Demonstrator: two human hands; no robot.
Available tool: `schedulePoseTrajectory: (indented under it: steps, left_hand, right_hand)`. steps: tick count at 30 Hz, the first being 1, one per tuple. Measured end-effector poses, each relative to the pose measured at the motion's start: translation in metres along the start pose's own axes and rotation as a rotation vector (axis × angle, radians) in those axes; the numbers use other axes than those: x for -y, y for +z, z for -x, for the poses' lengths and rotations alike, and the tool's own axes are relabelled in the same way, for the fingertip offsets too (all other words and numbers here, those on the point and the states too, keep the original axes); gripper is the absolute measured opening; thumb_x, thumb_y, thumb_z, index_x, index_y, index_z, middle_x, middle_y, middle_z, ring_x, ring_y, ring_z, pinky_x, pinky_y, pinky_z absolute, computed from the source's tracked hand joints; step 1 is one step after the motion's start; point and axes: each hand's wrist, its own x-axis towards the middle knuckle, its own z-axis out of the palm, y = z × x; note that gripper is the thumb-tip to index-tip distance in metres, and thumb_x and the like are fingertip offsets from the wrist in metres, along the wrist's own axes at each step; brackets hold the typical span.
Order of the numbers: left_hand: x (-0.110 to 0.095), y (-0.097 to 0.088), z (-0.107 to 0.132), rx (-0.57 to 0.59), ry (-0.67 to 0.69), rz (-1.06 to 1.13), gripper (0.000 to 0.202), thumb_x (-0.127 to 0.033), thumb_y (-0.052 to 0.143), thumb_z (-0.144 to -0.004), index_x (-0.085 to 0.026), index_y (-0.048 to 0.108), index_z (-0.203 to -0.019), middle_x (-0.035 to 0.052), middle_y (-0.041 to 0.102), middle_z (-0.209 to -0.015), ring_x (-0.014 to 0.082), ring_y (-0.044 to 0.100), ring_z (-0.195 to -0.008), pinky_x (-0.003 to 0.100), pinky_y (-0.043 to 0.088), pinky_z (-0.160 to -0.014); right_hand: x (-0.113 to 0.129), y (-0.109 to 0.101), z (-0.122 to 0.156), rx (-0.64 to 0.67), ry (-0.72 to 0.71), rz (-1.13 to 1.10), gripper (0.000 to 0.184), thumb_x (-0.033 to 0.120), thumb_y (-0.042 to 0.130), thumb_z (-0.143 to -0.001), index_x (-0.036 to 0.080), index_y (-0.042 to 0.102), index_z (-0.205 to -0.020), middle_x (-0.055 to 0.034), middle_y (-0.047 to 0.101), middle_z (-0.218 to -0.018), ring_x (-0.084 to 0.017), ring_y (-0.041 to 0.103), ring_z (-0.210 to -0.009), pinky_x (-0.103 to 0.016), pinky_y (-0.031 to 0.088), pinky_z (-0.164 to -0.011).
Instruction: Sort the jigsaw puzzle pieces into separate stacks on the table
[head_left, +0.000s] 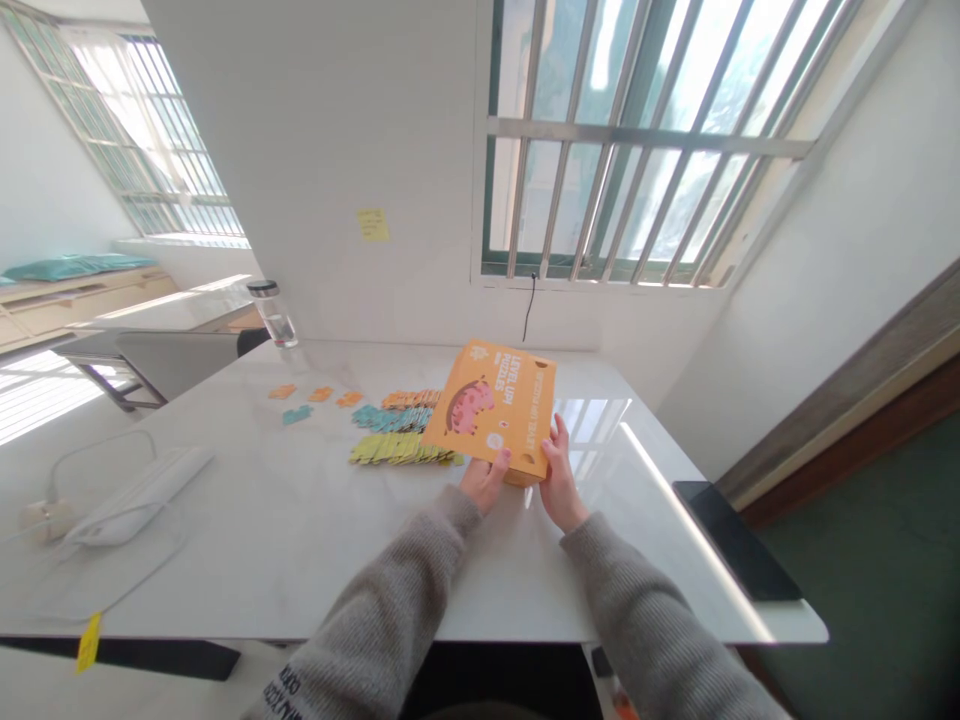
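Observation:
An orange puzzle box (517,410) with a pink animal and the words "LEVEL UP! PUZZLES" on its face is tilted over the white table. My left hand (486,480) grips its near lower edge, thumb on the front. My right hand (559,475) is wrapped round its right corner. To the left of the box lie overlapping rows of puzzle pieces: orange pieces (411,399), blue pieces (394,419) and yellow-green pieces (397,448). The box hides the right ends of these rows.
Loose orange pieces (320,394) and a blue piece (297,414) lie farther left. A clear bottle (274,315) stands at the back left. A white power strip (142,497) with cables is at the left, a dark tablet-like slab (735,540) at the right edge.

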Motion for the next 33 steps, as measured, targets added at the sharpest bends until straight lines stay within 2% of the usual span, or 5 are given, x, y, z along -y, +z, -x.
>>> schedulePoseTrajectory:
  steps: [5, 11, 18, 23, 33]
  left_hand:
    - [-0.005, 0.018, -0.005, 0.026, 0.030, 0.068, 0.042, -0.041, 0.043, -0.098, -0.020, 0.061, -0.130, 0.0126, 0.064, -0.131, 0.0278, 0.049, -0.136, 0.050, 0.032, -0.122]
    - [-0.004, 0.037, -0.017, 0.095, 0.050, 0.117, 0.045, -0.045, 0.042, -0.098, -0.019, 0.061, -0.131, 0.0122, 0.066, -0.128, 0.0265, 0.052, -0.133, 0.047, 0.034, -0.121]
    - [-0.005, 0.037, -0.011, 0.194, 0.106, 0.064, 0.051, -0.048, 0.032, -0.102, -0.017, 0.063, -0.128, 0.0143, 0.067, -0.126, 0.0270, 0.054, -0.131, 0.048, 0.034, -0.121]
    - [-0.015, 0.036, -0.002, 0.334, 0.126, -0.019, 0.056, -0.045, 0.023, -0.104, -0.015, 0.065, -0.124, 0.0127, 0.068, -0.125, 0.0255, 0.058, -0.125, 0.044, 0.042, -0.116]
    - [-0.038, 0.004, 0.010, 0.160, 0.278, -0.446, 0.034, -0.026, 0.042, -0.098, -0.024, 0.067, -0.121, 0.0093, 0.069, -0.123, 0.0261, 0.062, -0.117, 0.044, 0.049, -0.106]
  right_hand:
    - [0.015, -0.016, 0.005, -0.032, 0.059, 0.034, 0.055, 0.045, 0.041, -0.099, 0.030, 0.031, -0.151, -0.0107, 0.049, -0.143, -0.024, 0.054, -0.127, -0.048, 0.050, -0.103]
    - [0.036, -0.040, 0.011, -0.076, -0.237, 0.483, 0.034, 0.035, 0.044, -0.099, 0.026, 0.061, -0.127, -0.0109, 0.049, -0.140, -0.026, 0.044, -0.135, -0.055, 0.038, -0.113]
    - [0.056, -0.049, 0.024, 0.046, -0.581, 0.888, 0.031, 0.023, 0.054, -0.094, 0.023, 0.057, -0.125, -0.0104, 0.060, -0.124, -0.026, 0.052, -0.120, -0.055, 0.035, -0.111]
    - [0.064, -0.043, 0.028, -0.018, -0.519, 0.988, 0.026, 0.033, 0.062, -0.091, 0.020, 0.057, -0.113, -0.0116, 0.061, -0.114, -0.029, 0.052, -0.109, -0.047, 0.043, -0.094]
    - [0.089, -0.031, 0.011, 0.093, -0.498, 1.110, 0.012, 0.013, 0.053, -0.088, 0.023, 0.060, -0.089, -0.0061, 0.062, -0.091, -0.026, 0.052, -0.092, -0.040, 0.038, -0.085]
